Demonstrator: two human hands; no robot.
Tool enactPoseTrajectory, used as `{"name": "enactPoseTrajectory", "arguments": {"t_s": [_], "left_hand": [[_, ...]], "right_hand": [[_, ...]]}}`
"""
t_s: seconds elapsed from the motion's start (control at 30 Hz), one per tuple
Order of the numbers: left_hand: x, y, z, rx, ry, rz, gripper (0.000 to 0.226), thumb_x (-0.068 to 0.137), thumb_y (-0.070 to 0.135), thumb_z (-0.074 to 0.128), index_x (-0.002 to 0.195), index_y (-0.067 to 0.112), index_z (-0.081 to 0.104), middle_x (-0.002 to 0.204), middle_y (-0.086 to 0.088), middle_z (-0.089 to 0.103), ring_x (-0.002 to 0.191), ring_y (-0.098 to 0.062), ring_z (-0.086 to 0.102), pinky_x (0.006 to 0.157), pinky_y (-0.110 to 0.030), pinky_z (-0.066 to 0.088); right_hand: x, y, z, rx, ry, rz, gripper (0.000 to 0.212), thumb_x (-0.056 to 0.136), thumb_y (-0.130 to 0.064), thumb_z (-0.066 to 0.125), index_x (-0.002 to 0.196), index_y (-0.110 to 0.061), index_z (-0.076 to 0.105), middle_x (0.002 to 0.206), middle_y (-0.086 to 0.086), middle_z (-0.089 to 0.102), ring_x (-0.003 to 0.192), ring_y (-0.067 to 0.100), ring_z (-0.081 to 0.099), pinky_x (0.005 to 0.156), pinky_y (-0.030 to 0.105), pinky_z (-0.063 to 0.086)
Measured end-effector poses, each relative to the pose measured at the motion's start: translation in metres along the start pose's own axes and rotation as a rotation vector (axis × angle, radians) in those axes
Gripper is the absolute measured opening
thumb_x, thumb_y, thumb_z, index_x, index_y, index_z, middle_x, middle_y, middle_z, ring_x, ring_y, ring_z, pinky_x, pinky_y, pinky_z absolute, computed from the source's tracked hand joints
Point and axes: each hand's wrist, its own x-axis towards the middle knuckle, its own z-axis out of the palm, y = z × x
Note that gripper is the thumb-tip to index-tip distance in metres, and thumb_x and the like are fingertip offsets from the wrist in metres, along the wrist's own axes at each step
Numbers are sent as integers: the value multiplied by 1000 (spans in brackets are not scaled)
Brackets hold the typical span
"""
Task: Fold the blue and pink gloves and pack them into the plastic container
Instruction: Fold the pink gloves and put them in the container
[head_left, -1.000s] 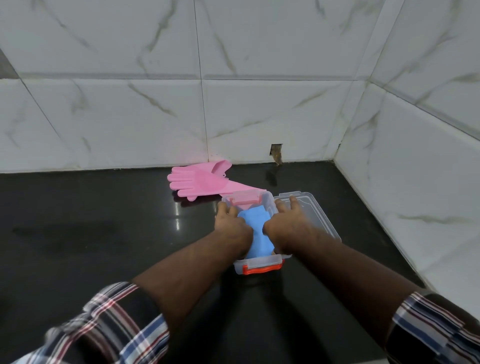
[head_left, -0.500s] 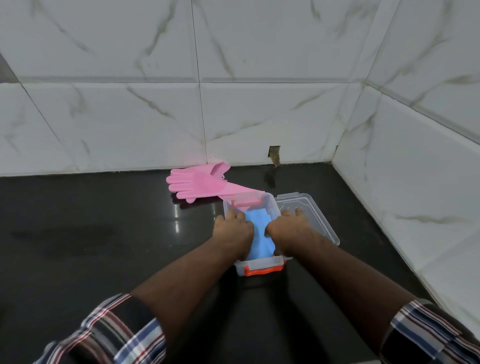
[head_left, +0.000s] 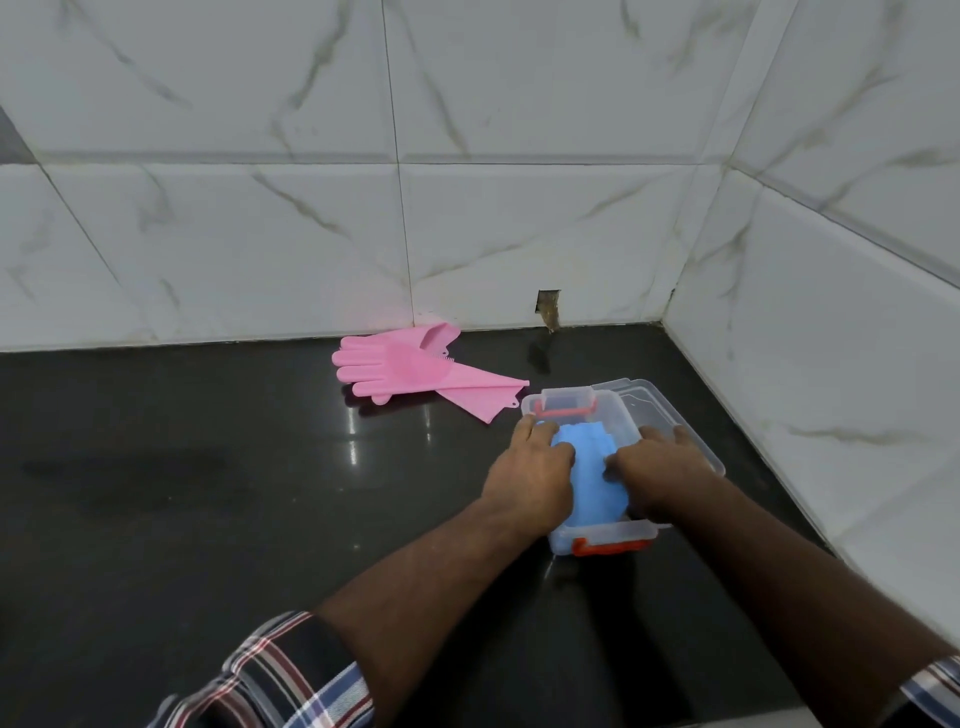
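Blue folded gloves (head_left: 592, 478) sit inside the clear plastic container (head_left: 602, 535) on the black countertop (head_left: 208, 493). Left hand (head_left: 530, 473) and right hand (head_left: 657, 467) press down on them, one on each side, fingers extended forward. Pink gloves (head_left: 410, 371) lie flat near the tiled wall (head_left: 311, 208), apart from the container. Its lid (head_left: 670, 415) rests just beside it.

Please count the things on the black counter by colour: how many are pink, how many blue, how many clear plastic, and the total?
Pink: 1 visible, the pink glove lying flat near the wall.
Blue: 1, the folded blue bundle in the container.
Clear plastic: 2, the container and its lid.
Total: 4
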Motion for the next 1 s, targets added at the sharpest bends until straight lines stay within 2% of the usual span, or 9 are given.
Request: {"name": "enactPoseTrajectory", "arguments": {"t_s": [0.1,0.17,0.23,0.33,0.43,0.57,0.7,0.8,1.0], "left_hand": [[-1,-5,-5,-109,91,12,37,97,35,53,129,17,61,146,-2,47,139,-22,34,110,-42,40],[-2,-20,-12,-178,199,11,31,97,37,49,120,20,63,128,2,59,123,-19,48,101,-42,46],[-3,-41,-19,-187,239,-50,26,95,36,47,111,23,64,115,4,64,112,-19,54,92,-43,50],[-7,-83,-28,-148,210,-193,25,90,33,53,111,26,64,114,3,66,112,-21,58,92,-43,51],[-13,-125,-38,1,141,-298,33,90,31,56,123,25,61,126,1,61,121,-26,54,97,-45,49],[-17,-172,-45,241,14,-369,48,92,32,56,139,22,49,153,1,40,139,-26,35,108,-46,34],[-7,-199,-46,406,-12,-319,49,94,31,52,141,21,45,163,-1,24,146,-32,22,112,-48,27],[4,-209,-46,479,-72,-277,49,96,33,48,144,24,42,166,-2,13,149,-37,13,116,-54,20],[27,-217,-41,511,-111,-252,48,97,41,45,143,27,46,167,-1,12,150,-39,10,116,-58,14]], "right_hand": [[-7,7,-7,22,21,24,55,82,-51,67,134,-37,52,142,-1,51,142,26,27,115,62,11],[-5,7,-17,55,154,64,47,84,-55,64,127,-38,58,136,-2,57,138,24,35,114,59,19],[0,2,-27,114,338,96,37,87,-53,61,119,-34,65,123,-2,66,122,21,53,108,50,38],[11,-24,-45,400,481,42,24,93,-39,54,104,-25,71,93,-3,71,89,14,61,86,39,54],[17,-62,-61,551,570,-15,24,90,-32,52,97,-23,73,88,1,72,88,20,61,79,39,55],[36,-113,-66,569,491,-107,24,85,-28,52,97,-20,73,96,4,72,95,26,63,81,36,54],[61,-149,-67,512,339,-113,31,89,-22,54,118,-18,65,114,7,64,110,26,55,91,42,51],[82,-154,-65,464,268,-80,31,90,-20,53,120,-14,61,120,9,60,115,29,51,94,43,49],[105,-153,-59,508,211,-49,31,87,-24,57,117,-14,62,119,9,63,110,30,58,94,42,51]]}}
